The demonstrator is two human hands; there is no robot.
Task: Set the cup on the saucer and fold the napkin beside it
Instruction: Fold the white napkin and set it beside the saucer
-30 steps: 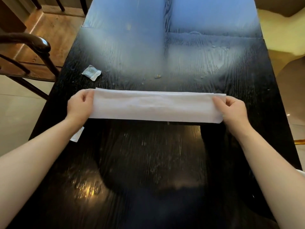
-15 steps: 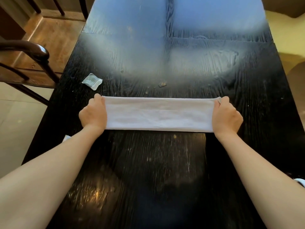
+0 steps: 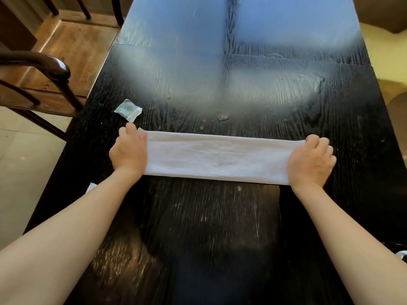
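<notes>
Dark wood table (image 3: 220, 227) fills the view. At its centre, left hand (image 3: 130, 154) and right hand (image 3: 309, 161) each clamp an end of the white napkin (image 3: 217, 159), a long folded strip lying flat. Fingertips curl under, hidden. A small packet (image 3: 128, 110) lies near, at eleven o'clock. No cup or saucer shows.

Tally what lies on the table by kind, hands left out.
Folded white napkin: 1
Small sachet: 1
Small scrap or crumb: 1
White scrap at the table's left edge, partly hidden: 1
Total: 4
</notes>
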